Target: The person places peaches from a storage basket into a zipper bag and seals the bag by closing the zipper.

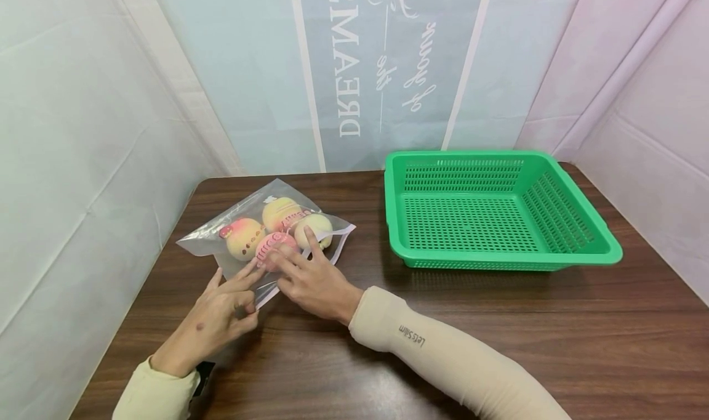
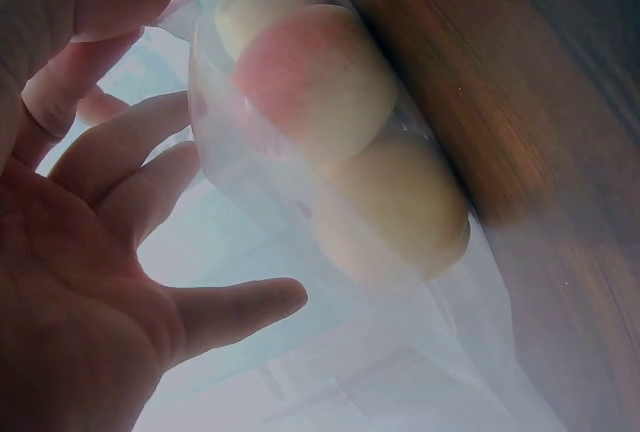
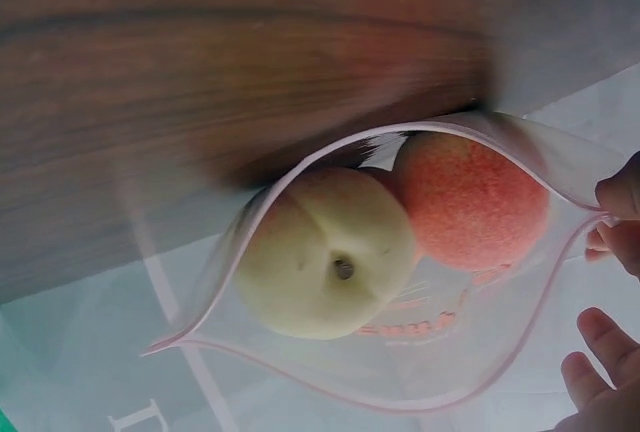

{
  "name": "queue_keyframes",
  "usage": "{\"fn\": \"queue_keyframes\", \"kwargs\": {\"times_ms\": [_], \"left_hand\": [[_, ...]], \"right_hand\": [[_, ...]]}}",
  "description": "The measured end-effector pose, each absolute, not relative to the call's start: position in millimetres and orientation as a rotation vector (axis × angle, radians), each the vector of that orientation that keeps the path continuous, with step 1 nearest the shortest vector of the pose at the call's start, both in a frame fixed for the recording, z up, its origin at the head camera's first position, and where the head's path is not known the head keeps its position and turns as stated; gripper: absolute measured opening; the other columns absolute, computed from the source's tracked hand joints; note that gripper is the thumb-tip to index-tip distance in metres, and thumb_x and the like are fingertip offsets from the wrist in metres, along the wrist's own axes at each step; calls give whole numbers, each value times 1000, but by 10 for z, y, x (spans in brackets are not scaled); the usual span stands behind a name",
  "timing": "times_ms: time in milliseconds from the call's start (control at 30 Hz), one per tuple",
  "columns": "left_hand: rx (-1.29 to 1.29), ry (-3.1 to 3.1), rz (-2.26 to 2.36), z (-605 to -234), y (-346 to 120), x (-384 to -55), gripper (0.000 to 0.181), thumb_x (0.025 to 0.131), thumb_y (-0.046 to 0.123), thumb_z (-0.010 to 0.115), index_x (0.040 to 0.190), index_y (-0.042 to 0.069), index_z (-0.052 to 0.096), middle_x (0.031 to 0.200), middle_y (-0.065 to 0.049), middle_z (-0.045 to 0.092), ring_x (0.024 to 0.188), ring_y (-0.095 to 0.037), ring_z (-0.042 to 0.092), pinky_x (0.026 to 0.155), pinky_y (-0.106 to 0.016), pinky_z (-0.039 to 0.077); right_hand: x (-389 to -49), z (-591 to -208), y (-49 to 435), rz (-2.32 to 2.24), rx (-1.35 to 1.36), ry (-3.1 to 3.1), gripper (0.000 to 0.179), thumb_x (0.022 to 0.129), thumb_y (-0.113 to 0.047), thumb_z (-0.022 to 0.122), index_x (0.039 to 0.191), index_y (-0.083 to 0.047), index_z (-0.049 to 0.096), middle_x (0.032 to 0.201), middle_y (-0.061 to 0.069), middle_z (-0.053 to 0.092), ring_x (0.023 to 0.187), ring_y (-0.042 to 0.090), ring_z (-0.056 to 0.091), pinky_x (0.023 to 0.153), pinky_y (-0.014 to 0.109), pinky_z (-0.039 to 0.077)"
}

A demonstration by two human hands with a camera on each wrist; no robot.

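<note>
A clear zip bag (image 1: 232, 232) lies on the table, its mouth facing my right side. Inside are round, peach-like fruits; a yellow and pink one (image 1: 244, 240) and a pale one (image 1: 314, 230) show well in the head view. My left hand (image 1: 218, 318) pinches the near corner of the mouth, its other fingers spread. My right hand (image 1: 318, 284) holds the mouth edge close by, fingers reaching over the bag. In the right wrist view the mouth gapes, showing a pale peach (image 3: 325, 252) and a reddish one (image 3: 470, 202), with fingertips (image 3: 620, 192) at one corner.
A green plastic basket (image 1: 554, 260) with slotted walls stands on the right of the brown wooden table (image 1: 443, 346). Behind it hangs a pale blue cloth (image 1: 376, 143) with lettering. White sheeting (image 1: 83, 161) encloses the left side.
</note>
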State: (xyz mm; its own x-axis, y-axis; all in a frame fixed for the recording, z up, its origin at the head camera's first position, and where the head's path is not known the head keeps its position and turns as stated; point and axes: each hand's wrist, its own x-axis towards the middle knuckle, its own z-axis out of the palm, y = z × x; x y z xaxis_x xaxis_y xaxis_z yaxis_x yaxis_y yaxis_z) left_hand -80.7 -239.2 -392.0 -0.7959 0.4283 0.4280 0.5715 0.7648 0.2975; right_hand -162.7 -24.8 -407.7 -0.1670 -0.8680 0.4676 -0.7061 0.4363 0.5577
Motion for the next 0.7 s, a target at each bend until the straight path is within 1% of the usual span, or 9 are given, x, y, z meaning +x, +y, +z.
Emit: {"fn": "queue_keyframes", "kwargs": {"times_ms": [233, 367, 500, 700], "left_hand": [[-748, -2647, -626, -3926, -2400, -782, 48, 68, -8, 79, 66, 27, 46, 137, -17, 59, 134, -36, 48, 98, -80, 24], [-753, -2644, -626, -3926, -2412, -782, 49, 67, -8, 80, 66, 27, 45, 138, -17, 58, 135, -36, 47, 98, -80, 23], [-751, -2650, -610, -3923, -2418, -778, 50, 66, -8, 80, 66, 27, 44, 139, -17, 57, 135, -36, 47, 96, -81, 24], [-738, -2670, -604, -3916, -2418, -771, 49, 66, -8, 79, 65, 27, 44, 141, -16, 56, 136, -37, 46, 96, -81, 24]], "right_hand": [[-1706, -4100, -198, -253, 1298, -1938, 15, 94, -25, 59, 94, -32, 72, 138, 2, 56, 132, 24, 47, 109, 65, 28], [-1751, -4110, -167, -252, 1287, -1955, 14, 94, -24, 61, 93, -31, 72, 139, 3, 55, 136, 23, 44, 109, 66, 28], [-1787, -4112, -136, -235, 1286, -1972, 12, 93, -23, 61, 90, -29, 71, 140, 3, 54, 136, 23, 43, 109, 67, 27], [-1847, -4118, -97, -242, 1273, -1988, 11, 95, -22, 60, 93, -25, 71, 142, 6, 54, 136, 25, 44, 108, 67, 29]]}}
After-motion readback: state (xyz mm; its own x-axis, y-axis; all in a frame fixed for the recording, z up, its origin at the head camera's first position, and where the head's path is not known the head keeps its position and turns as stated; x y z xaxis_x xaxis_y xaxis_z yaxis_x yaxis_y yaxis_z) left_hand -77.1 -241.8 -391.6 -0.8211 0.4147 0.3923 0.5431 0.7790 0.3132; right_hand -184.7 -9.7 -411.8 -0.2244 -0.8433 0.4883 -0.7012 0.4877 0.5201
